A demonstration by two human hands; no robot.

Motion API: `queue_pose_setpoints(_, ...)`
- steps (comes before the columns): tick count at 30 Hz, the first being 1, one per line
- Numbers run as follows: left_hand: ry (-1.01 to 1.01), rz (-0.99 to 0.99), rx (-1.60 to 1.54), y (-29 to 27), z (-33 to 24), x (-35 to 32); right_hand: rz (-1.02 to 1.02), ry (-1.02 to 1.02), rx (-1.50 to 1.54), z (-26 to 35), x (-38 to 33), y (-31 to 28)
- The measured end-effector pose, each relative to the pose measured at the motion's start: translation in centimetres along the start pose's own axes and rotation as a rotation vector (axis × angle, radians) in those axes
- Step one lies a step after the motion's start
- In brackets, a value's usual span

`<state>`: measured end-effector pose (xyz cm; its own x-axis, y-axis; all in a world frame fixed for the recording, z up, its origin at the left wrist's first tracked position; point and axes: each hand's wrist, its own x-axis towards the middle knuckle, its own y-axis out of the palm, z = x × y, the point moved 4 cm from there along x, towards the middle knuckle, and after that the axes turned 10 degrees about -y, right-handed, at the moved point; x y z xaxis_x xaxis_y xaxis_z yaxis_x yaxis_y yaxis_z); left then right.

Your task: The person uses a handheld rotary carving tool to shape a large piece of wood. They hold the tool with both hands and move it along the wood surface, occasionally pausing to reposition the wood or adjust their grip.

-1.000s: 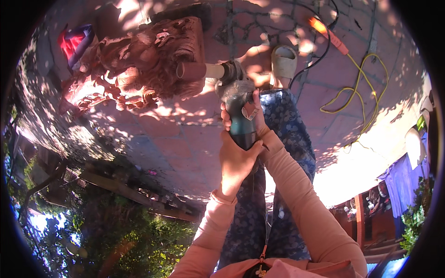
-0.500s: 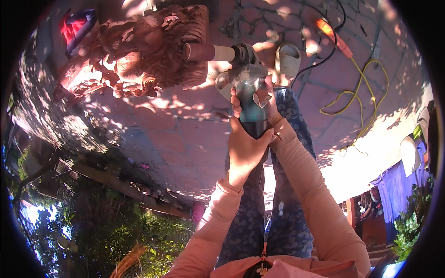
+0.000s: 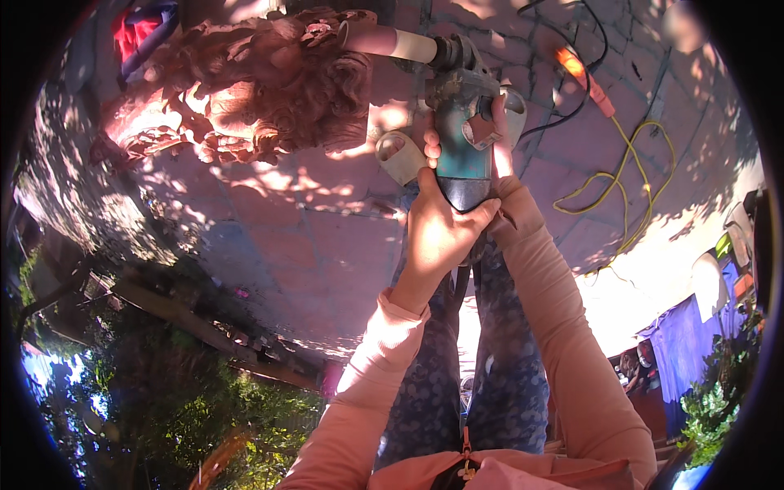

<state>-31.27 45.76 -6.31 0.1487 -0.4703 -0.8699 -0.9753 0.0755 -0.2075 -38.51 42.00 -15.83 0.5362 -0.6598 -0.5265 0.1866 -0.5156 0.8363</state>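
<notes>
Both of my hands hold a green and black hand-held power tool [image 3: 464, 167] with a worn grey metal head. My left hand [image 3: 433, 220] grips its black near end, thumb lying across it. Along the right side, my right hand [image 3: 502, 155] is closed around the body. From the tool's head a reddish-brown and cream cylinder [image 3: 412, 46] points left. Its far end overlaps the top right of a reddish carved piece [image 3: 253, 90] with deep curls; whether they touch I cannot tell. A small brown flap [image 3: 480, 131] sits on the tool's upper face.
A black cord [image 3: 563, 118] runs from near the tool to an orange connector [image 3: 600, 94]. A looped yellow cord [image 3: 629, 175] lies on the paved floor [image 3: 278, 237] at right. Pale clogs [image 3: 400, 157] are beside the tool. A red and dark blue item [image 3: 139, 37] lies far left.
Both hands and the power tool have moved away from me and slightly right. The cylinder has shifted up and right, now overlapping the upper right part of the carved piece.
</notes>
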Motion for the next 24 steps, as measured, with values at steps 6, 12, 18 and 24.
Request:
queue_pose_setpoints(6,-0.123,0.037,-0.006,0.2,2.5,-2.1,-0.060,0.051,-0.022,-1.8,-2.9,-0.9)
queue_pose_setpoints(12,-0.036,0.052,-0.172,0.4,3.2,-2.1,-0.131,0.054,-0.040,-2.0,-3.6,-0.3)
queue_pose_setpoints(18,0.005,0.055,-0.008,-0.8,-0.4,-0.3,-0.059,-0.053,-0.065,0.1,-0.5,1.3)
queue_pose_setpoints(24,-0.126,0.033,0.033,-1.3,1.3,-2.2,-0.155,0.037,-0.091,-2.1,-2.6,0.1)
